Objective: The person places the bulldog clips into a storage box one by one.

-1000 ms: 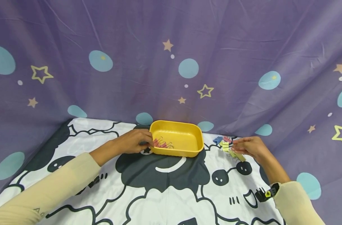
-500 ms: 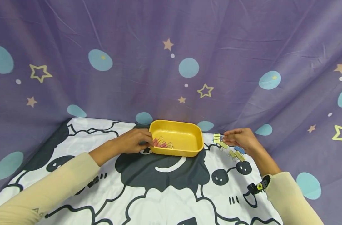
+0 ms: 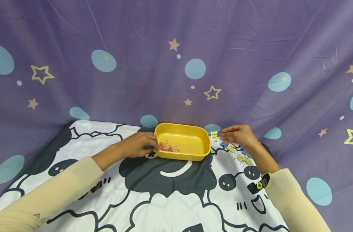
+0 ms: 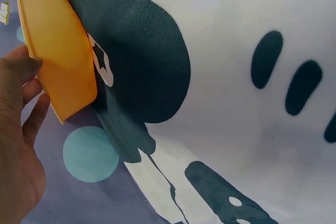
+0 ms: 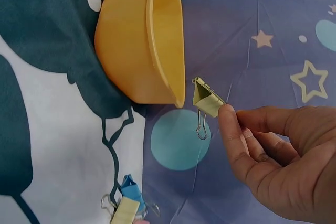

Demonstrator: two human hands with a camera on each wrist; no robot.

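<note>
A yellow binder clip is pinched between the thumb and fingertips of my right hand, just right of the yellow plastic tray. In the right wrist view the same clip hangs beyond the tray's end, one wire handle pointing down. My left hand grips the tray's left rim; the left wrist view shows its thumb against the outer wall. Several pink binder clips lie at the left end inside the tray.
Loose yellow binder clips, with blue and pink ones, lie on the white and black patterned cloth right of the tray, partly behind my right hand. A purple curtain rises directly behind the tray and the table's back edge.
My right hand has lifted the yellow binder clip away from the loose clips and moved it left towards the tray. My left hand has stayed at the rim.
</note>
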